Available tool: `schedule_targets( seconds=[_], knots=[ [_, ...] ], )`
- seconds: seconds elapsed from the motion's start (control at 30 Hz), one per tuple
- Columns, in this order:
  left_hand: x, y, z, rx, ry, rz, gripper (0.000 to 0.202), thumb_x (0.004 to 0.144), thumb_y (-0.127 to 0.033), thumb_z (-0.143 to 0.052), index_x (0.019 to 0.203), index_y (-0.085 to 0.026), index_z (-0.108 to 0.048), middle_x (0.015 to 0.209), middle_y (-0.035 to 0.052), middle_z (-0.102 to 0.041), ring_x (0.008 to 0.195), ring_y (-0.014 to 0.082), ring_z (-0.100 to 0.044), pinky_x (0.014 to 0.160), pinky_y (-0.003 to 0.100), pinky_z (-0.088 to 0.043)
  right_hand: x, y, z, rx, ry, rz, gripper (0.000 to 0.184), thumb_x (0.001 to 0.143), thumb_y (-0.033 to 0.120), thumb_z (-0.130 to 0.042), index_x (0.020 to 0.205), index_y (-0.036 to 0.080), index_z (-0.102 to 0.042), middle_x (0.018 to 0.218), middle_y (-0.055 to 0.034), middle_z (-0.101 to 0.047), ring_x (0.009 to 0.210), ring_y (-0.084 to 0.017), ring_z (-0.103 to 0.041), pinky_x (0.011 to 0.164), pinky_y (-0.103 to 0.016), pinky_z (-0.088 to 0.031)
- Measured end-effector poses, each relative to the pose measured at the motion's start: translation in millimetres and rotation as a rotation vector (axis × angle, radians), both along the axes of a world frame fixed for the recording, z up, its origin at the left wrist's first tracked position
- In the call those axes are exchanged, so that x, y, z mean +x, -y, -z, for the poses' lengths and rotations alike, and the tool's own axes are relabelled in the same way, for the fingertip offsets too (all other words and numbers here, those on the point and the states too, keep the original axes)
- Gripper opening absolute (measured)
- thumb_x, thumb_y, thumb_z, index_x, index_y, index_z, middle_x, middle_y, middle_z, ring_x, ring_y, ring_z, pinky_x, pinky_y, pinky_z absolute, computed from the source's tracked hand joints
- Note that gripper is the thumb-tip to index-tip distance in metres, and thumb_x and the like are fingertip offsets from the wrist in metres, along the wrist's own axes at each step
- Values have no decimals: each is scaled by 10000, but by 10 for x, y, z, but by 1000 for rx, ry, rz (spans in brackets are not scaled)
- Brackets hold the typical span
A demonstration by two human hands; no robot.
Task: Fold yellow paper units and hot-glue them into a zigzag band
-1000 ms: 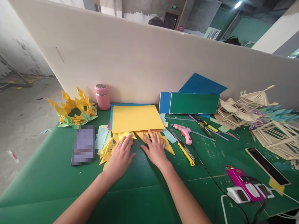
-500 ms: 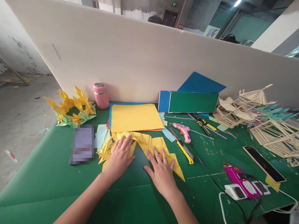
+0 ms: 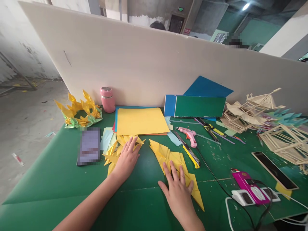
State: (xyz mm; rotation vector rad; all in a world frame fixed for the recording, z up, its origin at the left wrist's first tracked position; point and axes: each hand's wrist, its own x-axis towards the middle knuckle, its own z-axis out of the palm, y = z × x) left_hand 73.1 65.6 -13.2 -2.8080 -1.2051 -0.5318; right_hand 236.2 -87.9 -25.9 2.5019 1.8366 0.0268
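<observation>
My left hand (image 3: 128, 158) lies flat with its fingers stretched over a pile of folded yellow paper pieces (image 3: 111, 156). Under the fingertips of my right hand (image 3: 178, 189) is a second group of folded yellow papers (image 3: 166, 154), spread in a slanting row. The right fingers are apart and pressed lightly on the paper. Green tabletop shows between the two groups. Just behind them lies a stack of coloured sheets with a yellow sheet (image 3: 141, 121) on top. How many pieces lie beneath each hand is hidden.
A paper crown (image 3: 84, 109), a pink flask (image 3: 108, 101) and a blurred flat device (image 3: 89, 146) stand to the left. Rightward are a yellow utility knife (image 3: 191, 156), a pink glue gun (image 3: 189, 135), a phone (image 3: 275, 170), a magenta power strip (image 3: 250, 186) and stick models (image 3: 281, 141).
My right hand has slid toward me and to the right, drawing its yellow papers along. The gap between the two groups is wider. My left hand stays on its pile.
</observation>
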Motion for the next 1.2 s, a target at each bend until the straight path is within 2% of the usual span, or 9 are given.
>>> schedule_targets(
  seconds=[0.1, 0.17, 0.27, 0.37, 0.57, 0.73, 0.87, 1.0, 1.2],
  knots=[
    [61, 105, -76, 13, 3, 24, 264, 890, -147, -431, 1074, -182, -617, 1453, 118, -369, 1377, 335, -287, 1055, 502, -382, -11, 161, 28, -16, 7, 10, 571, 900, 517, -441, 1437, 371, -312, 1504, -35, -312, 1331, -468, -305, 835, -766, -386],
    [34, 234, -138, 56, -3, 33, 254, 874, -124, -433, 1029, -185, -626, 1422, 139, -399, 1339, 348, -343, 1028, 539, -388, -5, 256, 46, -29, -2, 0, 583, 893, 514, -455, 1438, 386, -293, 1506, -26, -305, 1341, -460, -292, 840, -760, -389],
    [-105, 431, -192, 89, -12, -17, 252, 876, -144, -420, 1013, -201, -624, 1224, 139, -555, 1100, 312, -546, 867, 483, -509, 36, 367, 67, -41, -26, -40, 575, 900, 498, -445, 1438, 419, -257, 1503, -14, -311, 1352, -442, -281, 860, -754, -382],
    [-241, 518, -180, 10, -67, 43, 329, 850, -80, -369, 1043, -166, -621, 1196, 145, -574, 1057, 285, -565, 847, 431, -531, 110, 457, 78, -66, -56, -99, 563, 916, 472, -422, 1437, 451, -209, 1510, 3, -290, 1363, -428, -265, 878, -754, -367],
    [-137, 391, -113, -144, -88, 139, 520, 708, 30, -346, 1154, -101, -580, 1253, 146, -569, 1131, 256, -552, 941, 378, -495, 257, 573, 27, -114, -164, -277, 609, 932, 443, -404, 1440, 465, -69, 1527, 31, -215, 1368, -417, -257, 901, -755, -345],
    [-7, 281, -143, -170, -60, 152, 714, 607, 74, -343, 1275, -126, -499, 1391, 104, -483, 1238, 204, -494, 973, 309, -471, 274, 547, -57, -126, -230, -396, 642, 908, 429, -476, 1435, 465, -111, 1517, 22, -247, 1353, -434, -282, 914, -757, -333],
    [-122, 200, -276, -146, -18, 63, 691, 681, 81, -310, 1305, -165, -473, 1312, 100, -552, 1153, 210, -561, 947, 352, -479, 261, 482, -112, -140, -309, -487, 617, 904, 470, -482, 1431, 473, -162, 1513, 12, -261, 1345, -440, -297, 918, -774, -305],
    [-299, 77, -380, -15, -48, -172, 526, 800, -14, -321, 1284, -118, -501, 1296, 166, -546, 1126, 299, -574, 895, 444, -478, 185, 369, -212, -209, -425, -578, 593, 902, 546, -449, 1427, 489, -181, 1516, 33, -259, 1366, -428, -259, 935, -791, -259],
    [-299, -35, -288, -48, -118, -122, 590, 760, 6, -323, 1324, -101, -460, 1351, 155, -523, 1148, 269, -578, 918, 408, -461, -5, 189, -342, -274, -520, -653, 615, 900, 516, -487, 1438, 470, -194, 1531, 34, -203, 1394, -415, -180, 976, -797, -166]
  ],
)
